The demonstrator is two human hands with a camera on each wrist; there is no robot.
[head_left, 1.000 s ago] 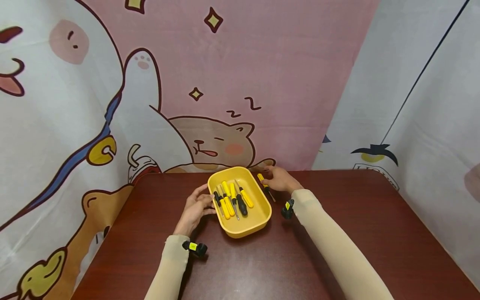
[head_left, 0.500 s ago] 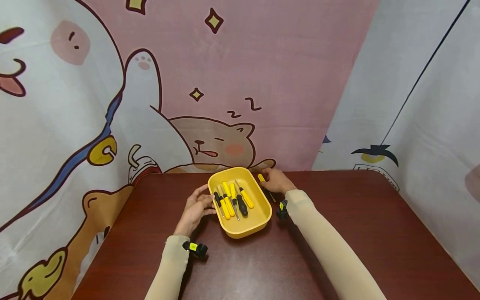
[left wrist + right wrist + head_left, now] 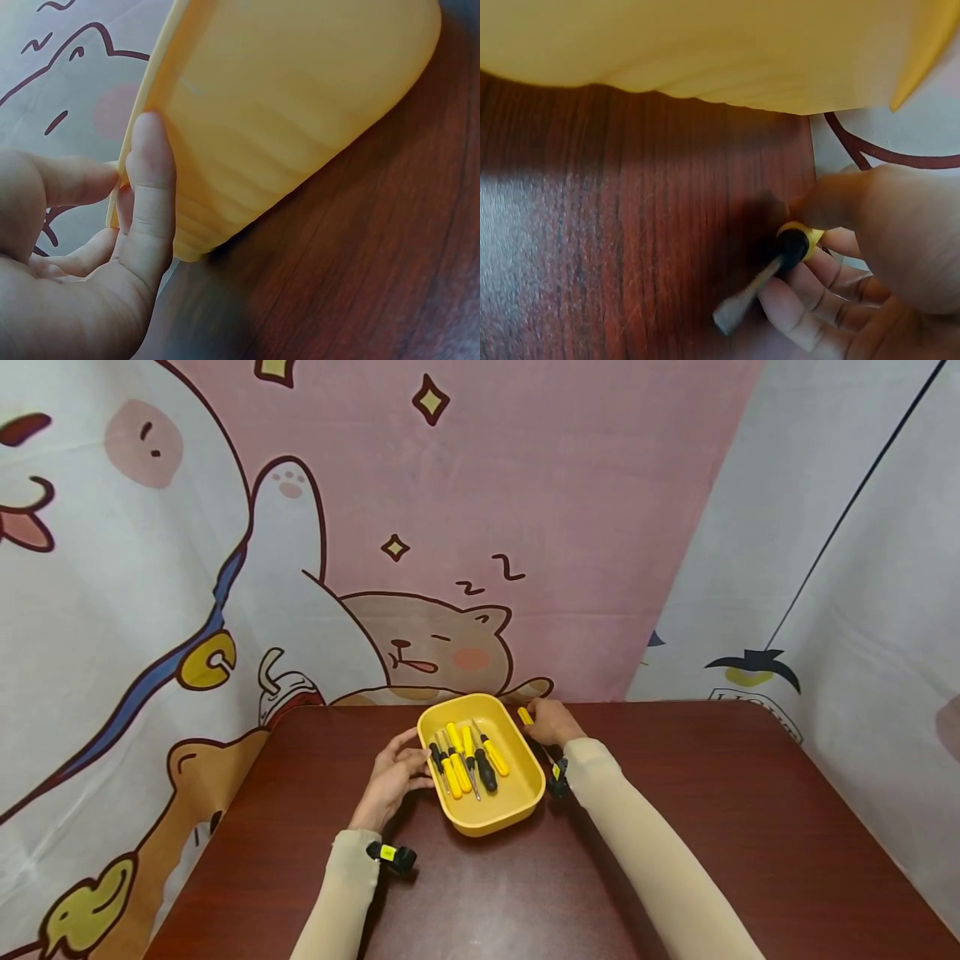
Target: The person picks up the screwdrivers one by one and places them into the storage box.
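Note:
A yellow plastic tray [image 3: 498,810] holds several small screwdrivers [image 3: 492,755] with yellow, black or mixed handles and metal shafts. My left hand [image 3: 388,781] pinches the tray's left rim between thumb and fingers, as the left wrist view shows up close. Beyond the tray's right side, my right hand [image 3: 553,723] grips a yellow-and-black screwdriver [image 3: 793,246] by its handle. In the right wrist view its flat metal blade points away from the fingers, low over the wooden surface. From the head view, only the yellow handle end and a bit of shaft show past the hand.
Both arms rest over a dark reddish-brown wooden table [image 3: 480,910]. A cloth backdrop [image 3: 600,527] with cartoon animals hangs right behind the table's far edge. Each wrist wears a small black camera [image 3: 401,860].
The right hand has shifted slightly left and lower over the loose screwdriver, and its fingers have closed round the handle. Left hand and tray stay put.

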